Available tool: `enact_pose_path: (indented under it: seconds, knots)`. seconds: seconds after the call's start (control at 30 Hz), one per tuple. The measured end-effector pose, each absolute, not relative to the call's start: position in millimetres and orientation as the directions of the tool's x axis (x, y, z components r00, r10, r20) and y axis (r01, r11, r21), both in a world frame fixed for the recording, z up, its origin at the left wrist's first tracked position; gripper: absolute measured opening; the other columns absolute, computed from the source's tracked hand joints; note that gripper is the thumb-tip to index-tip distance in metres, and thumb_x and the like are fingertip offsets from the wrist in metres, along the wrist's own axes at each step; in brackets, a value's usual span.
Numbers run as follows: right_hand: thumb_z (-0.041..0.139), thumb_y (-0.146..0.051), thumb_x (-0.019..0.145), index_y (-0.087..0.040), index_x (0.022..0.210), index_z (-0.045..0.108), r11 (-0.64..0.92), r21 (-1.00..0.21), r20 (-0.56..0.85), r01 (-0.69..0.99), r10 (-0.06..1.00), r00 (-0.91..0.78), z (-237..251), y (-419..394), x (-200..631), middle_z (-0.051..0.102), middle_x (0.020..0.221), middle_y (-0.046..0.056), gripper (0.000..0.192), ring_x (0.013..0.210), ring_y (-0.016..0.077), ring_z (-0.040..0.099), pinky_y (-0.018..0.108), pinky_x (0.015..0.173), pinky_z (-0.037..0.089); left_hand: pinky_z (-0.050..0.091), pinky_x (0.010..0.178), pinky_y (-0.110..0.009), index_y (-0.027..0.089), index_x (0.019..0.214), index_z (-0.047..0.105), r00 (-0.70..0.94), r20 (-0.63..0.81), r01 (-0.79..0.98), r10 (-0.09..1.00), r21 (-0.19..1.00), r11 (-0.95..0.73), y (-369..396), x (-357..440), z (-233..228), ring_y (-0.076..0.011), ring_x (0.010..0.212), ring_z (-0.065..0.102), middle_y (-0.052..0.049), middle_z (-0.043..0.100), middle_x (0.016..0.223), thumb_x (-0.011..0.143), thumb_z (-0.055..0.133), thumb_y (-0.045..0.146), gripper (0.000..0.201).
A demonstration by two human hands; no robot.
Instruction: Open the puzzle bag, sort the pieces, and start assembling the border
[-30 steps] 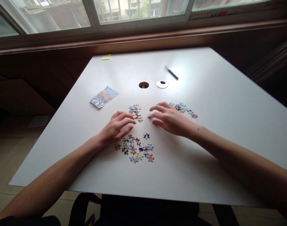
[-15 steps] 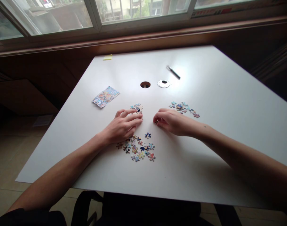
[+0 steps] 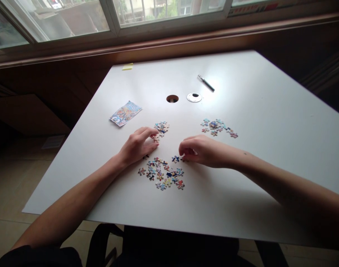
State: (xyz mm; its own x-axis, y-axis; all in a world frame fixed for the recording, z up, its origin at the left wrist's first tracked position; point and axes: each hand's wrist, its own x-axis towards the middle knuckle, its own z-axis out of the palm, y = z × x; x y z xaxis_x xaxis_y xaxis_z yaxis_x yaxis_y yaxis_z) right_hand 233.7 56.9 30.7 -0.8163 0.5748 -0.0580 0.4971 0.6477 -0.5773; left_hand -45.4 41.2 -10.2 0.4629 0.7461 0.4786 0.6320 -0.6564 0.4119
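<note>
My left hand (image 3: pixel 140 145) rests on the table with thumb and fingers apart. Its fingertips are beside a small cluster of jigsaw puzzle pieces (image 3: pixel 161 127), and some pieces lie partly hidden by the fingers. My right hand (image 3: pixel 196 150) is curled, its fingertips low at a puzzle piece (image 3: pixel 182 159) that is mostly covered. A blue and white puzzle piece (image 3: pixel 175 159) lies just left of that hand. Nearer to me spreads a larger loose group of puzzle pieces (image 3: pixel 167 182). Another group of pieces (image 3: pixel 214 125) lies beyond my right hand.
A printed picture sheet (image 3: pixel 125 113) lies at the left of the white table (image 3: pixel 242 207). Farther back are a round cable hole (image 3: pixel 172 99), its loose cover (image 3: pixel 194 97), a pen (image 3: pixel 206 83) and a yellow sticky note (image 3: pixel 127 66). A window runs behind.
My left hand has drawn back leftward and its thumb has parted from the fingers, uncovering pieces. My right hand has come nearer to me, beside the blue and white piece.
</note>
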Motion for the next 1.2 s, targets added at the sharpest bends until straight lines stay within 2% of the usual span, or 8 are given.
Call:
enact_pose_path:
  seconds: [0.1, 0.3, 0.53, 0.6, 0.7, 0.8, 1.03, 1.2]
  knots:
    - [0.063, -0.016, 0.087, -0.02, 0.087, 0.067, 0.664, -0.613, -0.011, 0.427, 0.533, -0.846, 25, 61, 235, 0.067, 0.08, 0.0, 0.006, 0.066, 0.0121, 0.056, 0.024, 0.062, 0.042, 0.055, 0.088, -0.033, 0.019, 0.117, 0.06, 0.425, 0.484, 0.648, 0.765, 0.428, -0.63, 40, -46, -11, -0.0168, 0.092, 0.067, -0.004, 0.07, 0.099, 0.088, 0.068, 0.018, 0.03]
    - [0.055, -0.019, 0.092, -0.019, 0.09, 0.066, 0.757, -0.571, 0.292, 0.316, 0.548, -0.784, -4, 81, 243, 0.066, 0.082, 0.003, 0.012, 0.069, 0.0134, 0.056, 0.026, 0.067, 0.044, 0.056, 0.085, -0.032, 0.019, 0.115, 0.06, 0.359, 0.462, 0.641, 0.811, 0.509, -0.574, 40, -45, -15, -0.0145, 0.085, 0.069, -0.003, 0.072, 0.093, 0.089, 0.063, 0.016, 0.027]
    - [0.055, -0.019, 0.092, -0.019, 0.093, 0.066, 0.767, -0.551, 0.305, 0.33, 0.552, -0.776, -13, 81, 243, 0.065, 0.084, 0.005, 0.012, 0.073, 0.0157, 0.056, 0.028, 0.07, 0.044, 0.054, 0.073, -0.028, 0.018, 0.107, 0.061, 0.15, 0.502, 0.635, 0.852, 0.611, -0.472, 39, -45, -12, -0.0131, 0.08, 0.069, -0.001, 0.072, 0.089, 0.09, 0.062, 0.017, 0.017]
    - [0.055, -0.019, 0.092, -0.018, 0.094, 0.066, 0.76, -0.555, 0.299, 0.338, 0.562, -0.771, -12, 80, 242, 0.065, 0.084, 0.005, 0.011, 0.072, 0.016, 0.056, 0.028, 0.07, 0.044, 0.054, 0.073, -0.03, 0.018, 0.105, 0.062, 0.173, 0.469, 0.647, 0.866, 0.609, -0.459, 39, -47, -11, -0.0145, 0.083, 0.068, -0.003, 0.072, 0.092, 0.088, 0.065, 0.02, 0.017]
    - [0.055, -0.018, 0.092, -0.019, 0.094, 0.066, 0.759, -0.554, 0.286, 0.342, 0.559, -0.778, -11, 80, 242, 0.067, 0.088, 0.006, 0.012, 0.075, 0.0168, 0.058, 0.029, 0.071, 0.045, 0.055, 0.079, -0.033, 0.019, 0.106, 0.065, 0.258, 0.439, 0.696, 0.861, 0.534, -0.48, 40, -48, -11, -0.0172, 0.088, 0.067, -0.004, 0.072, 0.096, 0.085, 0.071, 0.023, 0.022]
    - [0.054, -0.018, 0.092, -0.019, 0.094, 0.066, 0.771, -0.542, 0.291, 0.335, 0.546, -0.786, -11, 80, 242, 0.067, 0.089, 0.006, 0.012, 0.078, 0.0176, 0.059, 0.029, 0.073, 0.044, 0.055, 0.08, -0.034, 0.019, 0.1, 0.067, 0.278, 0.45, 0.713, 0.849, 0.495, -0.496, 42, -47, -14, -0.0172, 0.087, 0.067, -0.003, 0.072, 0.093, 0.087, 0.07, 0.023, 0.014]
    - [0.054, -0.018, 0.092, -0.019, 0.095, 0.066, 0.78, -0.528, 0.297, 0.335, 0.539, -0.788, -12, 81, 241, 0.067, 0.089, 0.006, 0.013, 0.08, 0.0177, 0.059, 0.029, 0.073, 0.044, 0.054, 0.071, -0.026, 0.017, 0.098, 0.069, 0.192, 0.54, 0.647, 0.82, 0.558, -0.519, 40, -43, -10, -0.0115, 0.073, 0.066, -0.001, 0.074, 0.085, 0.088, 0.063, 0.014, 0.011]
    - [0.054, -0.018, 0.092, -0.019, 0.095, 0.065, 0.795, -0.518, 0.336, 0.314, 0.527, -0.78, -15, 81, 240, 0.068, 0.089, 0.006, 0.012, 0.079, 0.0176, 0.06, 0.028, 0.073, 0.045, 0.053, 0.075, -0.027, 0.018, 0.091, 0.073, 0.454, 0.443, 0.525, 0.773, 0.568, -0.634, 34, -37, -8, -0.0139, 0.081, 0.065, -0.004, 0.072, 0.089, 0.09, 0.066, 0.016, 0.007]
